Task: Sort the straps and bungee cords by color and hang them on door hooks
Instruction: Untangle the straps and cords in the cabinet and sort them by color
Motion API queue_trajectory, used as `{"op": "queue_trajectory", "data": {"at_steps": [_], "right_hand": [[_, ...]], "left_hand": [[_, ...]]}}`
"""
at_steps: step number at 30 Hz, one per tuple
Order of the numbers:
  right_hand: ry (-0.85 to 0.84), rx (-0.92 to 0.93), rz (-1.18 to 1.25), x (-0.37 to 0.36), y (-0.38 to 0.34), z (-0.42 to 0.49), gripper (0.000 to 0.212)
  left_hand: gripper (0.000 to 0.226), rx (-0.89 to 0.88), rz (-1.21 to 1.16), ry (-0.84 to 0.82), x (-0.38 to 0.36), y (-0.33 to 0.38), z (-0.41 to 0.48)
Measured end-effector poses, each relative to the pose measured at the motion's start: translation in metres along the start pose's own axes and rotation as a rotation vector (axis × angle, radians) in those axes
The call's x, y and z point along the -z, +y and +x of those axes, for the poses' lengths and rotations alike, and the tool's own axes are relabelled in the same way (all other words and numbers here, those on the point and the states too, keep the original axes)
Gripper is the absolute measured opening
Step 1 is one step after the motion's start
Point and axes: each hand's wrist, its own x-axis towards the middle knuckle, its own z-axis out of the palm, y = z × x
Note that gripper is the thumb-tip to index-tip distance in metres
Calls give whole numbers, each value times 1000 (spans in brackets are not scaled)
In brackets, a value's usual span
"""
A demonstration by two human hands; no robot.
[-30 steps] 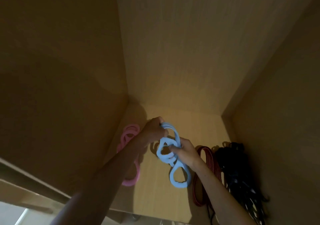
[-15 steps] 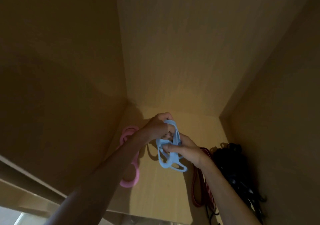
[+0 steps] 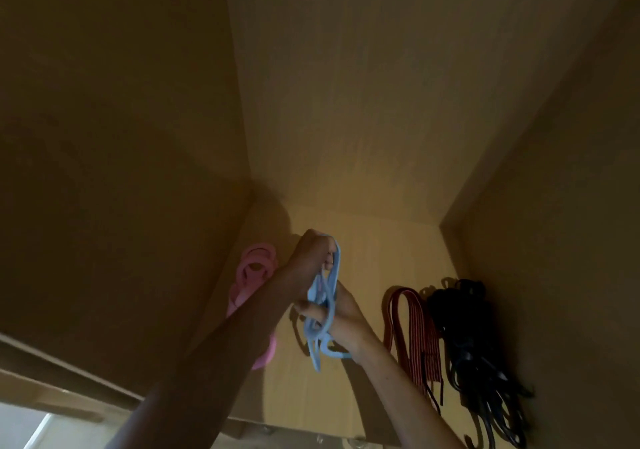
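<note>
A light blue looped strap (image 3: 323, 313) hangs in front of the wooden door panel (image 3: 374, 261), bunched into narrow folds. My left hand (image 3: 310, 254) grips its top end, raised against the panel. My right hand (image 3: 341, 310) holds the strap's middle, fingers curled through its loops. A pink looped strap (image 3: 254, 270) hangs to the left, partly hidden behind my left forearm. A red striped strap (image 3: 414, 331) and a bundle of black cords (image 3: 478, 344) hang to the right. The hook under the blue strap is hidden by my hands.
Wooden cabinet walls close in at left (image 3: 121, 171) and right (image 3: 561, 206), with a wooden panel overhead (image 3: 381, 85). The door's lower edge (image 3: 311, 438) carries small clear knobs. A bright opening (image 3: 31, 428) shows at the bottom left.
The blue strap went from spread, open loops to a tight, narrow bunch. My left hand rose a little with its top end, and my right hand closed in on the middle.
</note>
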Motion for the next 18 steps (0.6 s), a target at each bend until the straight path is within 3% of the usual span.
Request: {"op": "queue_trajectory", "data": {"at_steps": [3,5,7,10,12,15,18], "right_hand": [[-64,-48,-17,-2,-1,2,24],[-86,-148,112,2,5,4,11],[-109,-273,379,14,16,3,25],[-117,-265,730,26,26,-2,43],[-103,-251,767,26,28,-2,58],[-103,-247,829,26,24,-5,59],[-85,-251,1004,38,25,-8,68]], "left_hand": [[29,108,-44,95,-6,-12,5],[34,113,-36,131,-8,-19,7],[33,90,1,142,-5,-22,6],[26,46,23,116,0,-25,4],[21,60,6,74,-2,-27,3],[24,16,25,44,-6,-23,6],[33,5,21,109,-4,-19,12]]}}
